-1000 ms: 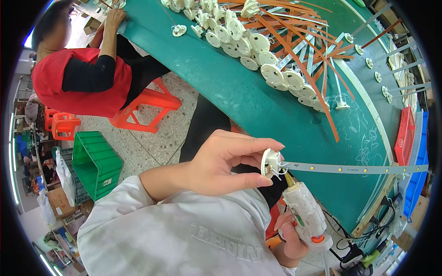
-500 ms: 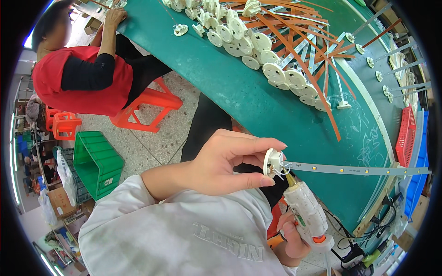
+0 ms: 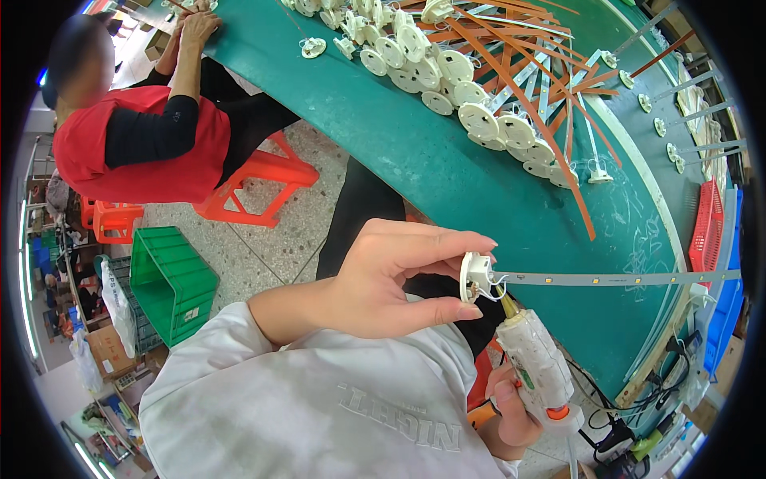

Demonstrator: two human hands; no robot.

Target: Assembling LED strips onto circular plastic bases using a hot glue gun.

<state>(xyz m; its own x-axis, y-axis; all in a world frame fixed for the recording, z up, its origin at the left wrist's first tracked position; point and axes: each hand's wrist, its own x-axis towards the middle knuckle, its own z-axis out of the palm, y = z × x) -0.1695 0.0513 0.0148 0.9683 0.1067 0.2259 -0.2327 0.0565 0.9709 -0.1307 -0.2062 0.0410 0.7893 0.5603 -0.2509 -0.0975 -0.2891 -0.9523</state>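
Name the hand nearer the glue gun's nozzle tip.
Left: the left hand pinches the white base beside the nozzle tip; the right hand grips the glue gun farther back.

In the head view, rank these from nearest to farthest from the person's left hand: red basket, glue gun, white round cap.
From the left hand:
1. White round cap: in its grip, between thumb and fingers.
2. Glue gun: lower right, held by the right hand.
3. Red basket: toward the picture's right edge.
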